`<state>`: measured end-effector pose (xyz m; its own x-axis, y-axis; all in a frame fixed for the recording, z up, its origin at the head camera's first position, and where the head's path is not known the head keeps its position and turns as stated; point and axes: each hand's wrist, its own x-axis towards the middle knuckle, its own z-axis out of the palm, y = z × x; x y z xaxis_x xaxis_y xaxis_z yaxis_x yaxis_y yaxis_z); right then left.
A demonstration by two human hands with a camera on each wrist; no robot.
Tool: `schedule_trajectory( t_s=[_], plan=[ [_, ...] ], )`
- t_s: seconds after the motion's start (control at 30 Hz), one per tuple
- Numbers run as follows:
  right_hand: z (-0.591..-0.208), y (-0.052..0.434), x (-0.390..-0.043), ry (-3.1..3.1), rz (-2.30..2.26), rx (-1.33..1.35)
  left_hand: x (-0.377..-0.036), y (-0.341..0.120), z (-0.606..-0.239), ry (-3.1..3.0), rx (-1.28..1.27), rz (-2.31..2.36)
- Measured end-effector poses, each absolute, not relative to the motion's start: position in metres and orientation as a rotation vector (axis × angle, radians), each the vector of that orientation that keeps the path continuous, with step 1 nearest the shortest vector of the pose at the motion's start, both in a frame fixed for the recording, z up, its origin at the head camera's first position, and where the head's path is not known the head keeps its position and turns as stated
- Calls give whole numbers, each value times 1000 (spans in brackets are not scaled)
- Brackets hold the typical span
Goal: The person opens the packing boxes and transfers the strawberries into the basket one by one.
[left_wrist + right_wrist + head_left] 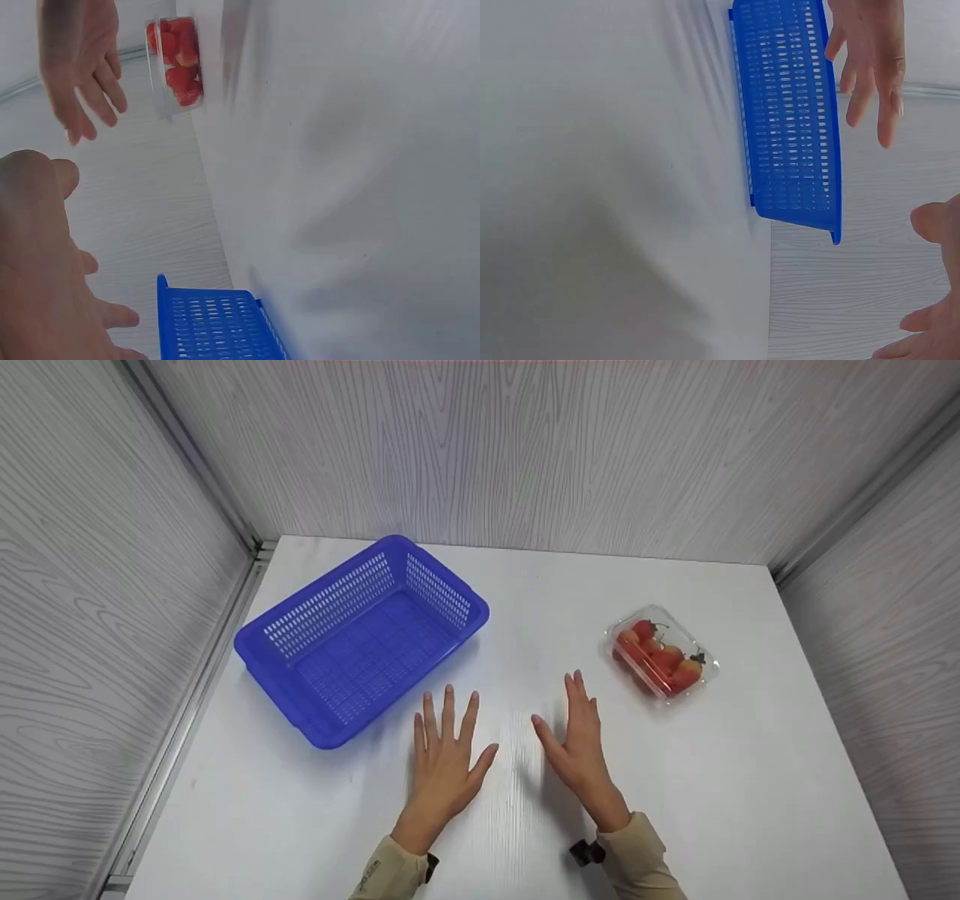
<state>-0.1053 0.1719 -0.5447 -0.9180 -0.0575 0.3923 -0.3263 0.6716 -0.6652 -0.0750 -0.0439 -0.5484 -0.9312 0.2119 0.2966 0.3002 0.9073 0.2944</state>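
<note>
My left hand (444, 772) hovers over the white table with its fingers spread and straight, holding nothing. The near edge of a blue plastic basket (360, 660) lies just beyond its fingertips; no contents show inside the basket. To the right, my right hand (583, 750) is held with thumb apart from straight fingers, palm turned inward, also holding nothing. Past its fingertips, up and to the right, sits a clear plastic box (660, 656) with several red and yellow fruits with stems inside. In the left wrist view the fruit box (174, 64) stands beyond the right hand (79, 67).
A white table (525, 840) stands inside a booth with pale wood-grain walls (487, 450) at the back and both sides. Metal strips (199, 675) run along the left edge. Dark wrist devices (586, 853) sit at the cuffs of the beige sleeves (637, 851).
</note>
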Motion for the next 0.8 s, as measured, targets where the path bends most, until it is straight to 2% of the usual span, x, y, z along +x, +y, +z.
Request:
schedule_trajectory(
  t_s=[0.23,0.53,0.8],
  plan=[
    [-534,166,-129,-2303,1502,193,-65,-44,-558,-2631,-261,-784],
    [-541,152,-176,-1924,2138,9,-61,-65,-573,-2252,-41,-948],
    [-561,133,-210,-1819,2280,-112,-64,-98,-579,-1988,306,-1077]
  ],
)
